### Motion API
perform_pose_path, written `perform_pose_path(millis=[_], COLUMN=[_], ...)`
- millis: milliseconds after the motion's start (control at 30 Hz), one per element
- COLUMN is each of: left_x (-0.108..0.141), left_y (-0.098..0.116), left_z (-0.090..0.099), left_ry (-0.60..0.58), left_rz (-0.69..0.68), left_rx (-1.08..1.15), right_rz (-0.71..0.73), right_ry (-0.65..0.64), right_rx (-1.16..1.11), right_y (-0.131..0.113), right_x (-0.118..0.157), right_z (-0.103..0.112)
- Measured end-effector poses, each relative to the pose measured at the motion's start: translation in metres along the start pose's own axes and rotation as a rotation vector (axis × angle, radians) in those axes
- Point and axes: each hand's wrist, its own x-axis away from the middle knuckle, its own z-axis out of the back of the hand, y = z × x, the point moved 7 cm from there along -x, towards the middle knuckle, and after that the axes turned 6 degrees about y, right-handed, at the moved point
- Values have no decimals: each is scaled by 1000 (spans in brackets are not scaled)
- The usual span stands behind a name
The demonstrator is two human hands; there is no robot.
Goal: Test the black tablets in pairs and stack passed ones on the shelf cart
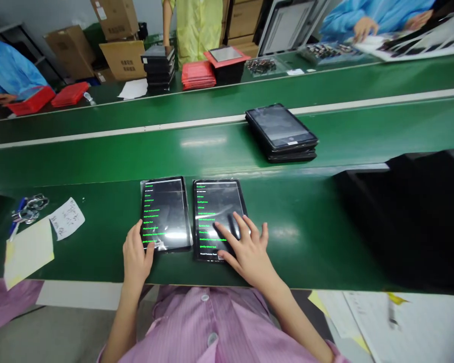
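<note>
Black tablets (166, 201) (215, 196): two, screens lit with green text, flat side by side on green bench (306, 227), lower centre of frame.
Left hand (136, 252): at left tablet's lower left corner, thumb and fingers apart.
Right hand (251, 252): fingers spread over right tablet's screen.
Handling: probably light, stiff, slick, fragile glass; best taken by both side edges.
Tablet stack (282, 128): one, right of upper centre, several tablets, exact count unclear.
Handwritten note (67, 218): one, left side.
</note>
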Motion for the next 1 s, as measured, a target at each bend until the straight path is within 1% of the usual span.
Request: perform_pose_path(millis=[67, 200, 267, 433, 533, 667, 733, 833, 933, 1000], left_x=[-1, 0, 0, -7, -14, -22, -26, -32, -39, -46], left_y=[0, -6, -7, 6, 11, 12, 11, 7, 3, 4], left_z=[0, 3, 3, 2, 1, -1, -3, -5, -1, 1], left_ry=[-11, 0, -15, -58, -70, -87, -127, -226, -279, -298], left_rz=[-7, 6, -3, -61, -66, -104, -127, -128, -105, -119], left_rx=[-7, -1, -20, -42, -55, -191, -312, -462, -450, -433], right_rz=[-6, -40, -72, -130, -130, -120, -110, -92, -91, -92], right_ry=[22, 136, 157, 152, 142, 113, 111, 116, 100, 72], right_rx=[-2, -50, -62, -76, -72, -48, -32, -3, 23, 42], right_y=[3, 13, 19, 28, 25, 18, 15, 12, 12, 11], right_x=[3, 10, 12, 11, 10, 7, 4, -1, -6, -10], right_z=[1, 12, 15, 13, 11, 7, 6, 8, 8, 7])
